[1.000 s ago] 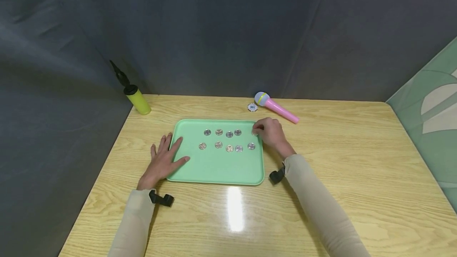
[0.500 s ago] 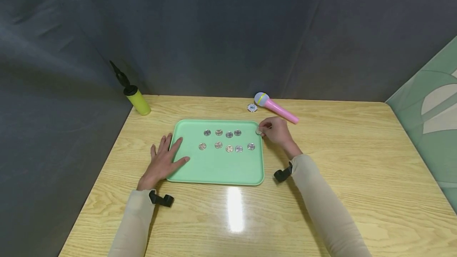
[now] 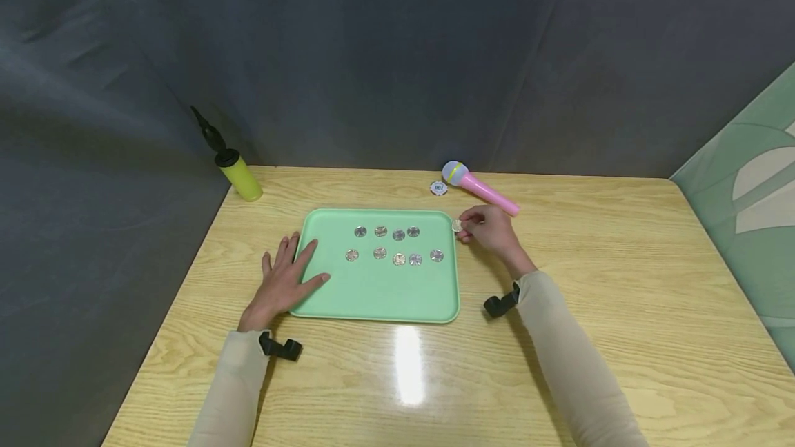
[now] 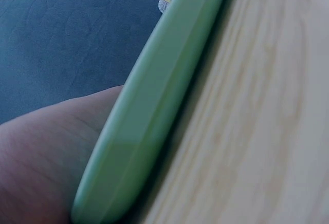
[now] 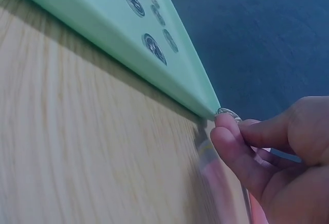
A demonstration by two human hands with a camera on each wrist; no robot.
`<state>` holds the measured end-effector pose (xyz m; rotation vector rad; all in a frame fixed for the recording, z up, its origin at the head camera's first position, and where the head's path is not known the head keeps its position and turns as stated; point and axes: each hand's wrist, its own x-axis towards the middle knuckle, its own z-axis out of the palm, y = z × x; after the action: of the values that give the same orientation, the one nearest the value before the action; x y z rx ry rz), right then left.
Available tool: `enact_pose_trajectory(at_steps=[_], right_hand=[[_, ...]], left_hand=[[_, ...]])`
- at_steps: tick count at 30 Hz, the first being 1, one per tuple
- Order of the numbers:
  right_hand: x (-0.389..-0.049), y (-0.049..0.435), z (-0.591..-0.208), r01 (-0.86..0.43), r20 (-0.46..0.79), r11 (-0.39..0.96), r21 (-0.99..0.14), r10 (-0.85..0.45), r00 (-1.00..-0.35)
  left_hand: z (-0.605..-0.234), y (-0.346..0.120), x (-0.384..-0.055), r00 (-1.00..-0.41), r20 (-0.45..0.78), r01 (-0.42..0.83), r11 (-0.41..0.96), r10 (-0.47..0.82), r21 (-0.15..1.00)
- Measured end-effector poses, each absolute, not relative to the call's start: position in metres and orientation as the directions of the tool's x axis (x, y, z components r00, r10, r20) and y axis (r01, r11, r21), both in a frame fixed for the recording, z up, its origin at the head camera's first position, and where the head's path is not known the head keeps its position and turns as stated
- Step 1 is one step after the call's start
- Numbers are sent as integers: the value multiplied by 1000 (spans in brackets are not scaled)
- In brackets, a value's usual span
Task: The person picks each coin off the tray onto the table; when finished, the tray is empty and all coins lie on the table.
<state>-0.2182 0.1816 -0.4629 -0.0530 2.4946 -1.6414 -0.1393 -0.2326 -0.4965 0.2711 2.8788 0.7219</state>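
A light green tray (image 3: 375, 295) lies on the wooden table, bearing two rows of coins, among them a silvery coin (image 3: 437, 255) at the right end of the nearer row. My left hand (image 3: 284, 283) rests with spread, straight fingers over the tray's left rim; the left wrist view shows part of that hand beside the tray's edge (image 4: 149, 100). Just at the tray's upper right rim, my right hand (image 3: 493, 229) pinches one coin (image 5: 229, 113) between thumb and fingertips. Its other fingers are curled beneath.
Behind the tray lie a white chip (image 3: 438, 188) marked 100 and a pink toy microphone (image 3: 481, 190), close to my right hand. A yellow-green hand pump (image 3: 241, 176) with a black end stands at the back left. Dark cloth (image 3: 373, 61) borders the table's far edge.
My right hand has lifted the coin from the far row's right end and carried it right, to the tray's rim. The left hand has stayed put.
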Motion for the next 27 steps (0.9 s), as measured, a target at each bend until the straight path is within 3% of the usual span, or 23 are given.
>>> enact_pose_trajectory(at_steps=[12,27], right_hand=[[-216,207,-465,155,-187,339,-928,-64,-980],[-214,232,-470,187,-223,391,-901,-48,-974]], left_hand=[[-496,-233,-139,-971,-107,137,867,213,479],[-497,-234,-140,-972,-107,132,862,210,490]])
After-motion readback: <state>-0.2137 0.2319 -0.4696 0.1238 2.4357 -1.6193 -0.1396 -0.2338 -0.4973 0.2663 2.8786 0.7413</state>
